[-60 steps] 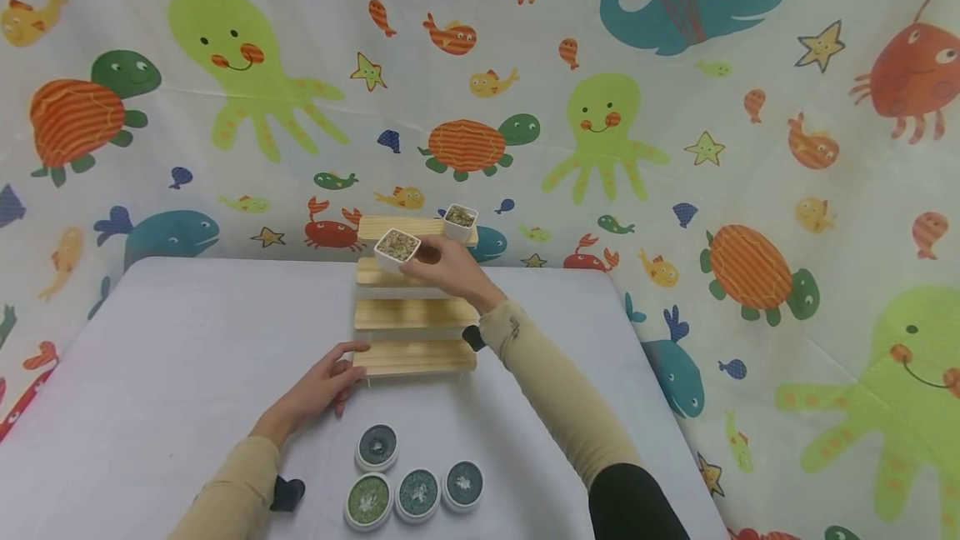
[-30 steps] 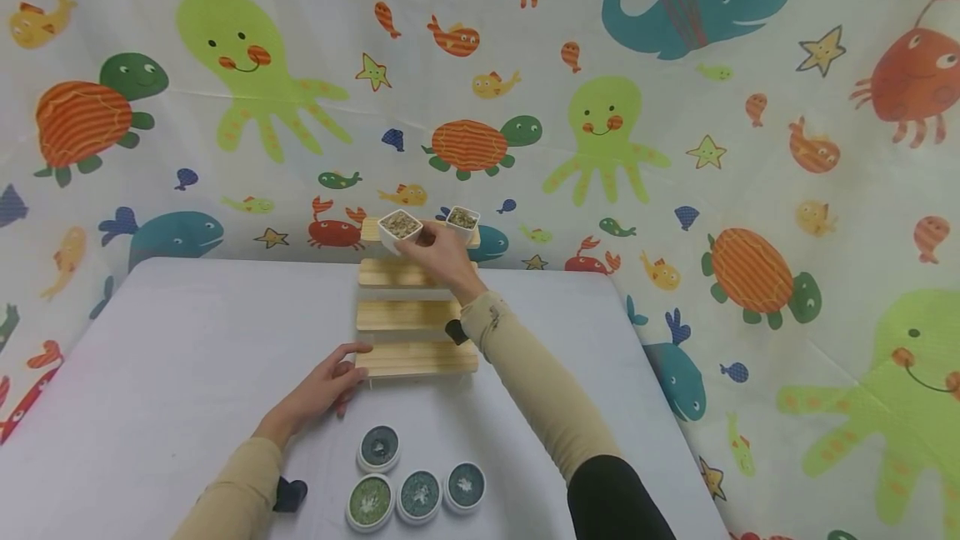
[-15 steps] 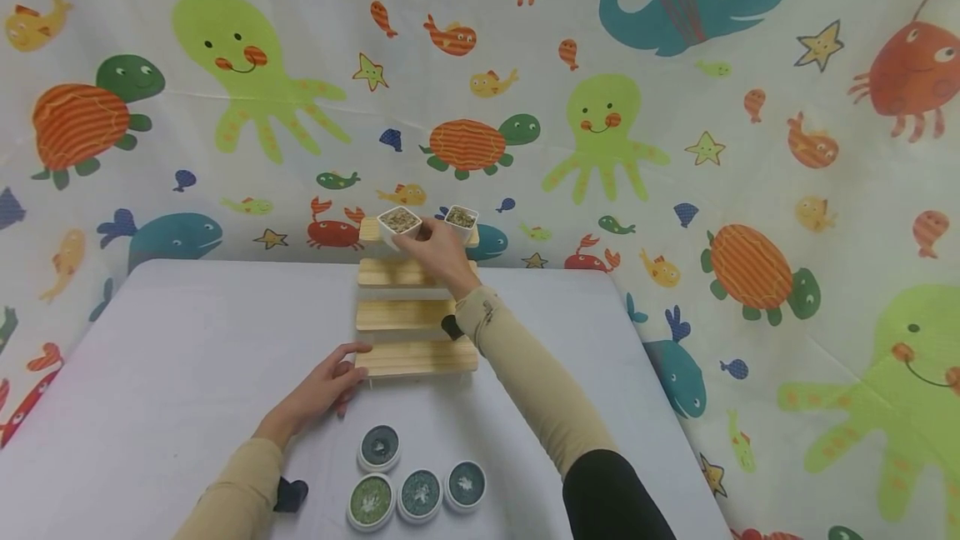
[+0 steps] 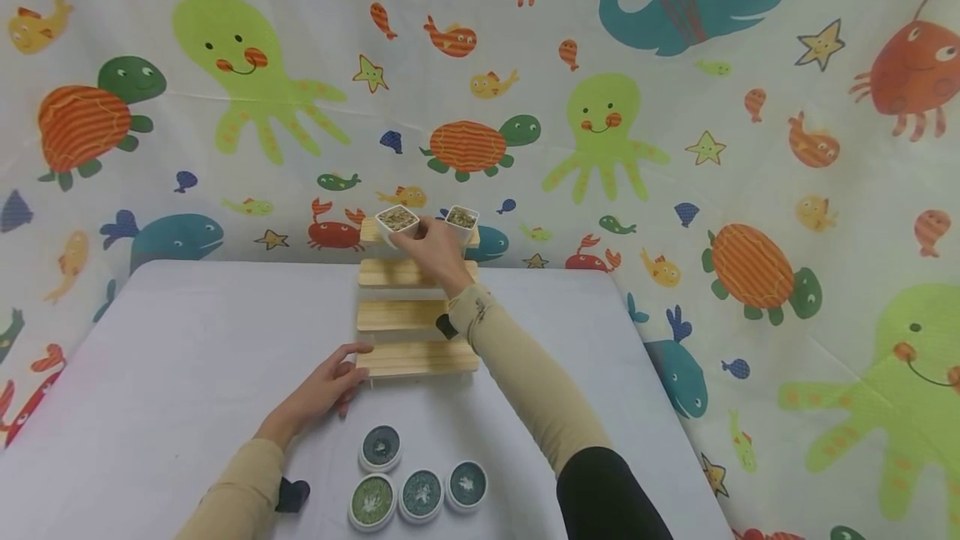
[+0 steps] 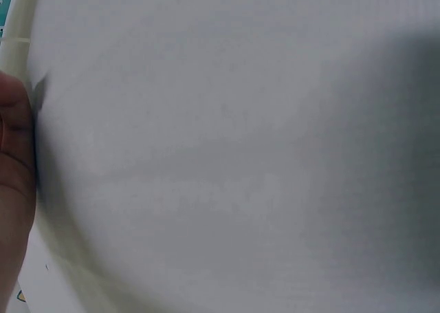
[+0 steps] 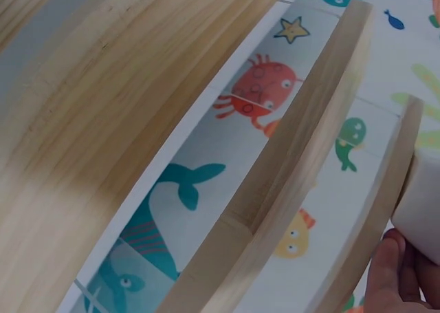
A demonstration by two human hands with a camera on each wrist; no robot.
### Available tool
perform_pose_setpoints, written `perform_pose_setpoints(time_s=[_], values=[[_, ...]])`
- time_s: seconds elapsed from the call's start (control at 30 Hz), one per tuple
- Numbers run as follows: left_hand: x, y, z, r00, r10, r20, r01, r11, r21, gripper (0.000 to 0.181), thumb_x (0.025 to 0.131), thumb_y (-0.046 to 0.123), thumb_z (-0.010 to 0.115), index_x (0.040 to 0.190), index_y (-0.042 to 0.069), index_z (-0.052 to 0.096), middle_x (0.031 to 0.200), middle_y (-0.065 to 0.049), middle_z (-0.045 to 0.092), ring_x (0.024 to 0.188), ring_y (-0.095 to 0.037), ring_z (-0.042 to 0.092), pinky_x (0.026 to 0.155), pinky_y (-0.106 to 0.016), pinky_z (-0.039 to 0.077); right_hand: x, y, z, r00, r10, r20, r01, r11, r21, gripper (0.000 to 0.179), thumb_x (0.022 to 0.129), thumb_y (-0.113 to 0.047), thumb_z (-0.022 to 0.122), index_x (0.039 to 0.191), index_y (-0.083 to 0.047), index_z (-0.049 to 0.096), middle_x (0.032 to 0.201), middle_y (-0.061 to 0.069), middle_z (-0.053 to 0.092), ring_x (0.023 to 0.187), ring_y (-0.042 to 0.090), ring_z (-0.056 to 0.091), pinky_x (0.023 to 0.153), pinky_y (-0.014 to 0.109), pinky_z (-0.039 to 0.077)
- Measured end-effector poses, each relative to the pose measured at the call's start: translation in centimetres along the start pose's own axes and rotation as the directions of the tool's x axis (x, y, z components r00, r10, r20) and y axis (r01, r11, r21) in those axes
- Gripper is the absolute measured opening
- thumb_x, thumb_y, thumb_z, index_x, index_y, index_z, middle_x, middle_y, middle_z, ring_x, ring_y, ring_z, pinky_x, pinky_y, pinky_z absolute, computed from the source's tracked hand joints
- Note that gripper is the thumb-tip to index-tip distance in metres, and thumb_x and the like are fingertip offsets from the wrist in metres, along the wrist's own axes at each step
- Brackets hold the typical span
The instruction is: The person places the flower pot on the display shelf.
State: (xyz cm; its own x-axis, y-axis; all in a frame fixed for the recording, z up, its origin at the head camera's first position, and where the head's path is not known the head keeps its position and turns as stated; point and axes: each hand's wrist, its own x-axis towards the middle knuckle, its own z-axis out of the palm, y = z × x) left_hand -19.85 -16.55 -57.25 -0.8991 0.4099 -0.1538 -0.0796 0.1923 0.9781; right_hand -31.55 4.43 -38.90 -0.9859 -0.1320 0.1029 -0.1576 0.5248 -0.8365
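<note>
A stepped rack (image 4: 405,317) of pale wooden boards stands at the back of the table. My right hand (image 4: 438,250) pinches the near right side of a white square cup (image 4: 385,232) filled with dried herb-like bits, at the left of the top board. In the right wrist view, fingertips (image 6: 390,247) press the cup's white wall (image 6: 423,203) beside the board. A similar filled cup (image 4: 461,223) sits at the top board's right end. My left hand (image 4: 322,386) grips the lowest board's left end (image 4: 375,359); the left wrist view shows only part of this hand (image 5: 14,155).
Several round white tubs stand in front of the rack: one with green contents (image 4: 371,501), others with dark grey-green contents (image 4: 380,445). A white cloth covers the table (image 4: 210,340). Behind hangs a curtain (image 4: 465,40) printed with sea animals.
My right hand has carried the cup slightly up and back to the top board's left part, then shifted it a little left. My left hand has kept its place on the lowest board.
</note>
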Motion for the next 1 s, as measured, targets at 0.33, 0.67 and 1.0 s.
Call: perform_pose_setpoints(time_s=[0.33, 0.67, 1.0], values=[[-0.18, 0.29, 0.29, 1.0, 0.002, -0.004, -0.002, 1.0, -0.01, 0.051, 0.1, 0.026, 0.058, 0.144, 0.011, 0.037, 0.071, -0.004, 0.042, 0.054, -0.014, 0.042, 0.048, -0.031, 0.048, 0.16, 0.0, 0.42, 1.0, -0.021, -0.02, 0.022, 0.999, 0.028, 0.035, 0.089, -0.038, 0.071, 0.108, -0.009, 0.068, 0.089, -0.001, 0.065, 0.075, 0.012, 0.057, 0.066, 0.027, 0.048], [-0.23, 0.37, 0.2, 1.0, -0.012, -0.015, 0.012, 1.0, 0.002, 0.051, 0.1, 0.027, 0.058, 0.144, 0.013, 0.037, 0.071, -0.003, 0.042, 0.054, -0.014, 0.043, 0.049, -0.032, 0.048, 0.32, -0.04, 0.73, 0.998, -0.052, -0.036, 0.053, 0.999, 0.009, 0.038, 0.089, -0.036, 0.071, 0.114, -0.007, 0.067, 0.094, 0.0, 0.065, 0.08, 0.01, 0.06, 0.069, 0.024, 0.05], [-0.15, 0.34, 0.31, 1.0, -0.015, -0.015, 0.015, 1.0, 0.018, 0.049, 0.1, 0.03, 0.057, 0.143, 0.014, 0.038, 0.072, -0.004, 0.042, 0.054, -0.014, 0.043, 0.049, -0.031, 0.048, 0.26, 0.24, 0.66, 0.99, -0.134, -0.048, 0.133, 0.991, -0.033, 0.032, 0.09, -0.03, 0.069, 0.111, -0.007, 0.069, 0.09, 0.003, 0.065, 0.072, 0.01, 0.052, 0.061, 0.021, 0.043]])
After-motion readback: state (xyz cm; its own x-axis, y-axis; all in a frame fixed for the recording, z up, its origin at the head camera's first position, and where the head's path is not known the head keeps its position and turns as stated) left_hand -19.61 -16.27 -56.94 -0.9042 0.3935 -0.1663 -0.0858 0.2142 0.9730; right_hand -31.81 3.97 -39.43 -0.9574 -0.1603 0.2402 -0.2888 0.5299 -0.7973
